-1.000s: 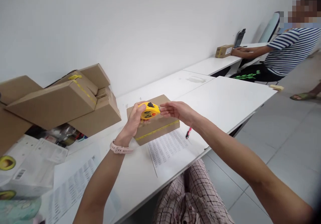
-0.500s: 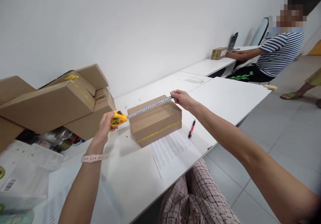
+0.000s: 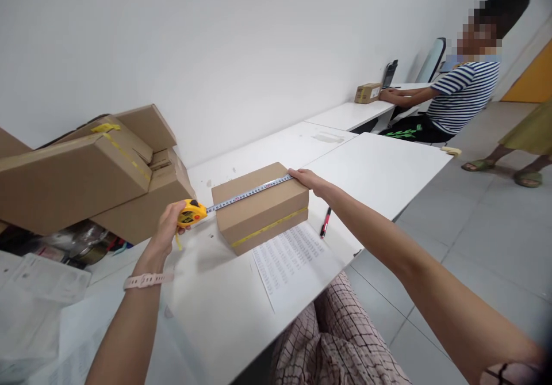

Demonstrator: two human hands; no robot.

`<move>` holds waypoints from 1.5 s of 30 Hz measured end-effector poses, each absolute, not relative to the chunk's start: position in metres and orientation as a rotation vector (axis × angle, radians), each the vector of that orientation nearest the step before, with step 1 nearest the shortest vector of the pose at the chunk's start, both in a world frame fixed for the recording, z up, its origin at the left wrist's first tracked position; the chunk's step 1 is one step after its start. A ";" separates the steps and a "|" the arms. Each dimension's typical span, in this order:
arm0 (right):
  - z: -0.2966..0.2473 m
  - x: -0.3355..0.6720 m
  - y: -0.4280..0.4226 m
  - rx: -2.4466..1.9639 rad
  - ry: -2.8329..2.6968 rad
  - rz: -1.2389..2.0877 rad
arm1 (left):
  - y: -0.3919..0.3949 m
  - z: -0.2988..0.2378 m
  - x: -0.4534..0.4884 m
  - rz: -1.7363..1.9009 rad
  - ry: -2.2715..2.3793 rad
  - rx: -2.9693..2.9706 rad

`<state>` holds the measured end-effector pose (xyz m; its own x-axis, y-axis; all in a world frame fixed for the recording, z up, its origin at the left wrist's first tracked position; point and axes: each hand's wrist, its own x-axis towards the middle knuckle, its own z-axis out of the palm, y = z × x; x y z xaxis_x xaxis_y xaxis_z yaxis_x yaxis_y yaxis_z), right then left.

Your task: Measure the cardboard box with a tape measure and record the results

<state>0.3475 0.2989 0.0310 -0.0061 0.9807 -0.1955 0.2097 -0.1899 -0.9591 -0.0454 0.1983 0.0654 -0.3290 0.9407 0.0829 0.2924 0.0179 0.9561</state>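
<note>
The left arm reaches up from the lower left of the frame. The left hand [image 3: 166,231] is closed around a yellow tape measure [image 3: 190,212], with the fingers wrapped tight on its case. It holds the case in the air just left of a brown cardboard box [image 3: 263,215]. A pink wristband [image 3: 146,280] sits on that wrist.

The right arm comes in long and straight from the lower right. The right hand [image 3: 307,179] rests on the box's top right corner. Its fingers are bent close together on the end of the metal tape [image 3: 248,192].

The metal tape is pulled out and lies across the top of the box from left to right. It is white with small marks.

The box sits in the middle of the frame on a white table [image 3: 379,172]. It is shut, with a yellow stripe of sticky tape along its front side.

There is one tape measure, and one box under it. One red and black pen [image 3: 324,224] lies just right of the box. One printed sheet [image 3: 293,258] lies in front of it.

A pile of bigger cardboard boxes [image 3: 77,183] fills the left of the frame. I cannot count them surely.

In the upper right, one person in a striped shirt [image 3: 463,94] sits at another table with one small box [image 3: 368,92].
</note>
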 end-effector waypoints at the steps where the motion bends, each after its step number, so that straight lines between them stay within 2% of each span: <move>1: 0.030 0.348 0.299 -1.499 -1.297 1.287 | 0.199 0.066 -0.043 1.328 1.670 1.276; 16: 0.037 0.345 0.292 -1.610 -1.342 1.140 | 0.204 0.064 -0.030 1.270 1.637 1.321; 25: 0.040 0.344 0.294 -1.796 -1.657 0.586 | 0.199 0.066 -0.028 1.256 1.628 1.331; 28: 0.045 0.345 0.294 -1.837 -1.756 0.491 | 0.198 0.066 -0.027 1.256 1.630 1.332; 38: 0.048 0.342 0.298 -1.896 -1.989 0.333 | 0.197 0.066 -0.029 1.242 1.648 1.340; 45: 0.046 0.343 0.299 -1.888 -1.969 0.403 | 0.195 0.065 -0.032 1.218 1.645 1.362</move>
